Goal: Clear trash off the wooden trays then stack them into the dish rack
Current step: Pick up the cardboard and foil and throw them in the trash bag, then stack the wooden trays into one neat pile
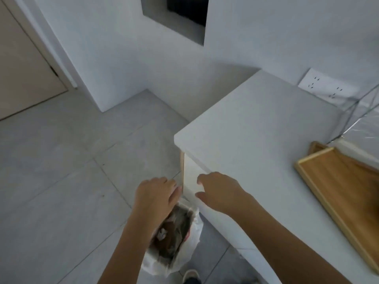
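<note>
Left hand: the person's bare left hand (pixel 156 196) is at lower centre of the frame, palm down, fingers loosely curled and holding nothing, above the bin.
Right hand: the bare right hand (pixel 218 190) is just right of it, over the near corner of the counter, fingers spread and slack, nothing in its grasp.
Trash bin: a bin lined with a white plastic bag (pixel 174 238) stands on the floor at lower centre, tight against the counter's side; brown and grey rubbish shows inside, too blurred to identify.
Wooden trays: a light brown rectangular wooden tray with a raised pale rim (pixel 344 193) lies on the counter at the right edge of the frame, with the corner of a second one (pixel 316 147) showing behind it; the visible surface carries no rubbish.
Counter: a white smooth-topped counter (pixel 256 124) fills the right half.
Dish rack: thin grey wire rods (pixel 352 111) rise at upper right behind the trays; whether these are the rack I cannot tell.
Wall socket: a white outlet plate (pixel 326 86) sits on the wall at upper right.
Floor: pale grey tiles (pixel 61 171) cover the left half.
Shoe: a light-coloured toe (pixel 190 275) shows at the bottom edge.
</note>
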